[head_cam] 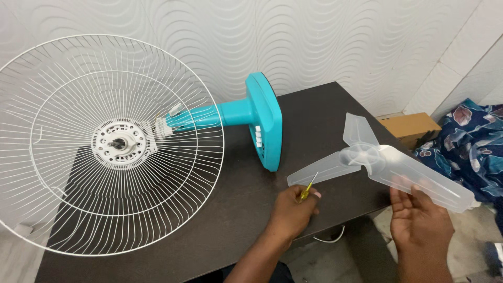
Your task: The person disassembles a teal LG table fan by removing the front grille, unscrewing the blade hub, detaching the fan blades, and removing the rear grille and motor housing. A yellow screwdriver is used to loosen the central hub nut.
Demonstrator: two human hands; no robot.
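Note:
A clear plastic three-bladed fan blade (pixel 374 160) is held over the table's right edge. My right hand (pixel 419 220) supports it from under the lower right blade. My left hand (pixel 294 209) rests on the dark table (pixel 314 115) by the left blade tip, gripping a thin yellow tool (pixel 308 187), probably a small screwdriver. To the left, a table fan lies on its side: a white wire rear guard (pixel 112 144) with the motor hub (pixel 118 142) at its centre, a teal neck and a teal base (pixel 266 121).
A textured white wall stands behind the table. A brown cardboard box (pixel 411 126) and a blue floral cloth (pixel 469 141) lie on the floor to the right. A white cord (pixel 330 238) hangs below the table's front edge.

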